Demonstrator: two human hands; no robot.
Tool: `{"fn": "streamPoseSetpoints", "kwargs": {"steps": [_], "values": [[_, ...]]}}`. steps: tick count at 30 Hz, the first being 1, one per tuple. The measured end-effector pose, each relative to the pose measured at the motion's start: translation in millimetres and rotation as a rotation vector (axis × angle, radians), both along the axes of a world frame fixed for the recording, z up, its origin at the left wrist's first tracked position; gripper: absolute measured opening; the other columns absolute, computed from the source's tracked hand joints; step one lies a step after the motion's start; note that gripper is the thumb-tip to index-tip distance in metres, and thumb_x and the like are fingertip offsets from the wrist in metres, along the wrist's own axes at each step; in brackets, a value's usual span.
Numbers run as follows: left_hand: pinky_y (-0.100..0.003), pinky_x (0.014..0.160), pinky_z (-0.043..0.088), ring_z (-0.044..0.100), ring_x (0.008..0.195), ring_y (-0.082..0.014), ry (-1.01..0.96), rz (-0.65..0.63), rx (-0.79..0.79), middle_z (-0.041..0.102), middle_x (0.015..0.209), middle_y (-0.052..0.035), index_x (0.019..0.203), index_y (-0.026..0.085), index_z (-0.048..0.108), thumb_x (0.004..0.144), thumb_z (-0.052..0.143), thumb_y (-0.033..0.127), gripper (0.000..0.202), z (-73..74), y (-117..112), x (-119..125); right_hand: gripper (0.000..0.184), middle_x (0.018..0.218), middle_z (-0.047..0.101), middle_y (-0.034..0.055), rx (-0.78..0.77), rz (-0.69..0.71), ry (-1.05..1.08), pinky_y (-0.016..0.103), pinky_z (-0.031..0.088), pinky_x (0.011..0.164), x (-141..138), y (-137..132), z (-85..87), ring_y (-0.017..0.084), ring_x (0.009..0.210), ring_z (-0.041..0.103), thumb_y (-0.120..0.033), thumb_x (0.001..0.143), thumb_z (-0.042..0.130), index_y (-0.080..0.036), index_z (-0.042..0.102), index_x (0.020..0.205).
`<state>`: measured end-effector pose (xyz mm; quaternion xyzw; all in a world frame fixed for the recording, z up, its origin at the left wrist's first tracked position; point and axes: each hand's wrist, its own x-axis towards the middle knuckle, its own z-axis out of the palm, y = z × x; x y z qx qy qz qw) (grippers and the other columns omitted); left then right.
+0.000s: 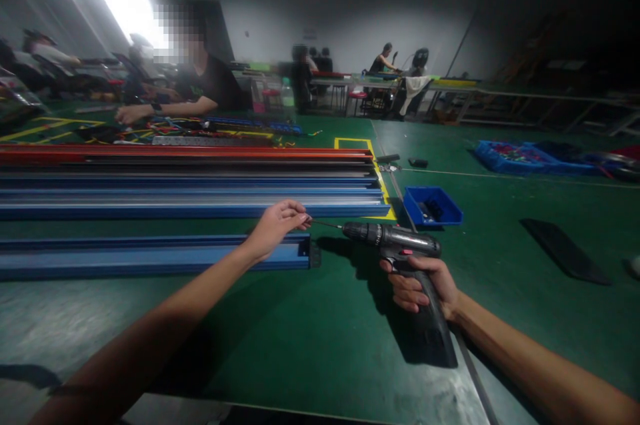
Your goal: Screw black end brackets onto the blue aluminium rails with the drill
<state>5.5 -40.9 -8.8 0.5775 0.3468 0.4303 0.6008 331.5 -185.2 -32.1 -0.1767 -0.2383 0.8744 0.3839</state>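
Note:
My right hand [415, 285] is wrapped round the grip of a black cordless drill [400, 238], which points left with a long thin bit [327, 223] in its chuck. At the bit's tip, the fingers of my left hand [280, 225] are pinched together; whatever small thing they hold there is hidden. Below that hand lies a blue metal channel [150, 255] with a black end cap [315, 255] on its right end. My left hand hangs over the channel near this end.
Blue, black and red channels [200, 192] lie side by side behind. A blue parts bin [434, 206] holds small dark pieces. Further right are a flat black piece [564, 250] and blue trays [530, 157]. Across the green table a person [205, 82] works among wires.

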Motion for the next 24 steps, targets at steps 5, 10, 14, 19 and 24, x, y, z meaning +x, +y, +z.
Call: {"fn": "streamPoseSetpoints", "kwargs": {"steps": [5, 10, 14, 19, 24], "values": [[-0.031, 0.079, 0.057, 0.071, 0.081, -0.0157, 0.015, -0.008, 0.021, 0.077, 0.088, -0.0051, 0.095, 0.014, 0.064, 0.079, 0.084, 0.035, 0.033, 0.3, -0.1, 0.1, 0.035, 0.06, 0.044, -0.0087, 0.001, 0.019, 0.039, 0.022, 0.046, 0.052, 1.1, 0.6, -2.1, 0.006, 0.041, 0.026, -0.041, 0.095, 0.062, -0.01, 0.062, 0.11], [-0.03, 0.078, 0.057, 0.071, 0.079, -0.0152, 0.037, -0.013, 0.029, 0.076, 0.087, -0.0046, 0.094, 0.014, 0.064, 0.081, 0.084, 0.035, 0.031, -0.7, -0.5, -0.6, 0.036, 0.061, 0.044, -0.0082, 0.012, 0.027, 0.067, 0.023, 0.048, 0.054, 1.5, 0.7, -4.4, 0.006, 0.041, 0.028, -0.04, 0.096, 0.06, -0.009, 0.064, 0.112], [-0.031, 0.078, 0.057, 0.071, 0.079, -0.0152, 0.047, -0.014, 0.034, 0.076, 0.087, -0.0048, 0.095, 0.014, 0.064, 0.08, 0.085, 0.036, 0.033, -0.5, -1.1, -1.5, 0.036, 0.061, 0.044, -0.0076, 0.009, 0.025, 0.077, 0.023, 0.048, 0.054, 0.9, 0.2, -4.3, 0.007, 0.043, 0.029, -0.04, 0.096, 0.059, -0.008, 0.064, 0.112], [-0.032, 0.08, 0.058, 0.072, 0.08, -0.0155, 0.062, -0.007, 0.05, 0.077, 0.089, -0.0059, 0.095, 0.015, 0.064, 0.076, 0.088, 0.037, 0.038, 0.9, -2.5, -1.5, 0.035, 0.06, 0.044, -0.0077, 0.005, 0.017, 0.051, 0.023, 0.048, 0.053, 0.5, 0.6, -3.0, 0.007, 0.042, 0.029, -0.04, 0.095, 0.061, -0.008, 0.064, 0.111], [-0.03, 0.079, 0.057, 0.073, 0.082, -0.0162, 0.113, -0.025, 0.08, 0.077, 0.09, -0.0048, 0.096, 0.016, 0.064, 0.072, 0.09, 0.034, 0.04, 3.1, -5.6, -2.6, 0.036, 0.06, 0.046, -0.0072, -0.002, 0.023, 0.027, 0.023, 0.048, 0.053, 1.2, 0.0, -0.4, 0.006, 0.04, 0.029, -0.041, 0.095, 0.061, -0.008, 0.063, 0.109]]}}
